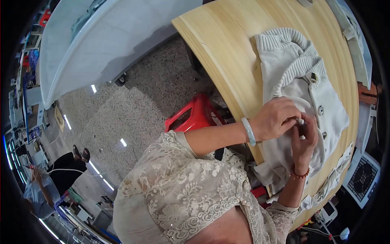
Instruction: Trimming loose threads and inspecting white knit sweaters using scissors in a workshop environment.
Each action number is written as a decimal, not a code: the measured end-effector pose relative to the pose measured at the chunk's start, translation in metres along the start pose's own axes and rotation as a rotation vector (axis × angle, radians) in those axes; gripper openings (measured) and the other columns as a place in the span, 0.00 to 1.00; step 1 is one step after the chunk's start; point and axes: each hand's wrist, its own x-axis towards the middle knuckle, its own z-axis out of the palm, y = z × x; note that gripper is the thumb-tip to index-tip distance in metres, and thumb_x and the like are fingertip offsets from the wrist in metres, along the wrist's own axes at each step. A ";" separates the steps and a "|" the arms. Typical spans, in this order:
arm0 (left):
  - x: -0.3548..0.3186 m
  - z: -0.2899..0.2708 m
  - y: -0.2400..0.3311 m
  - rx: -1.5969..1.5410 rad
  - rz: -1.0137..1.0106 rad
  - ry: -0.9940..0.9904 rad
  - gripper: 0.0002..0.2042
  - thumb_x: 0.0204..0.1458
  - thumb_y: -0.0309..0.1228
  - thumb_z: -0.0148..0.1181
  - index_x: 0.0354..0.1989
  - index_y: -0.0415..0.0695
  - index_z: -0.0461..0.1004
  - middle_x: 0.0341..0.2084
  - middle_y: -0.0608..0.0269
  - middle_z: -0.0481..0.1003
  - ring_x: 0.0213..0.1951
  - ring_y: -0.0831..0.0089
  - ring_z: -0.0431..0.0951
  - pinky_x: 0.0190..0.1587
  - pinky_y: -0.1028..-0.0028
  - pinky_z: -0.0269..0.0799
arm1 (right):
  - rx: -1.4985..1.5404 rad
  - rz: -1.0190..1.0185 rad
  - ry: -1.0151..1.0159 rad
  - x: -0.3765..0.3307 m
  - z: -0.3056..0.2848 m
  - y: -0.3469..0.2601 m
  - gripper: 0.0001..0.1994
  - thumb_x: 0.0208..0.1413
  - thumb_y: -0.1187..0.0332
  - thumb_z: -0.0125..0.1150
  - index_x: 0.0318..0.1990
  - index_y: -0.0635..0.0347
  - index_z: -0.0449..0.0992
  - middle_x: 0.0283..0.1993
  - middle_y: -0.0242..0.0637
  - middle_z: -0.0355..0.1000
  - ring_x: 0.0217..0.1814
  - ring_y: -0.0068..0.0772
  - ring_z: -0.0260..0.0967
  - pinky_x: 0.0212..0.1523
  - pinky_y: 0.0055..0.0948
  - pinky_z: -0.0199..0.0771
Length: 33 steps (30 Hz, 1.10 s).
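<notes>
A pale grey knitted cardigan [280,73] with a ribbed collar lies on the wooden table [227,44], its dark round buttons [321,110] running down the front. My left hand [276,118], a pale bangle on its wrist, is closed in a pinch over the middle of the garment. Close against it, my right hand [305,136], with a reddish beaded bracelet, is also closed, its fingers bent upward. Between the fingertips of both hands a small white bit of the cardigan's front is gathered; whether a button is in it I cannot tell. The lower part of the cardigan hangs over the near table edge.
A red plastic stool [195,113] stands on the speckled floor left of the table. Beyond it is a large white bin [101,44] on casters. White cloth strips [337,171] lie along the table's right edge. At far left another person [40,191] sits.
</notes>
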 end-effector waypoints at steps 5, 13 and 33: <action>-0.008 0.005 -0.001 0.059 0.048 0.045 0.10 0.46 0.24 0.64 0.37 0.45 0.72 0.31 0.59 0.71 0.37 0.57 0.72 0.43 0.62 0.69 | 0.015 0.056 -0.032 -0.002 0.000 0.013 0.12 0.47 0.86 0.57 0.40 0.64 0.75 0.40 0.34 0.71 0.37 0.23 0.68 0.37 0.19 0.67; -0.010 0.004 0.003 0.032 -0.084 0.028 0.11 0.47 0.24 0.62 0.40 0.44 0.72 0.36 0.58 0.69 0.40 0.57 0.71 0.45 0.62 0.70 | 0.087 0.228 0.039 -0.006 0.003 0.021 0.09 0.51 0.83 0.52 0.39 0.65 0.75 0.33 0.28 0.68 0.34 0.16 0.62 0.35 0.17 0.62; -0.014 0.012 -0.002 0.050 -0.060 0.053 0.09 0.47 0.24 0.62 0.37 0.42 0.71 0.36 0.56 0.69 0.40 0.55 0.72 0.45 0.61 0.69 | 0.067 0.204 0.138 -0.014 0.016 0.032 0.07 0.55 0.80 0.58 0.42 0.63 0.76 0.32 0.26 0.70 0.32 0.14 0.62 0.34 0.17 0.63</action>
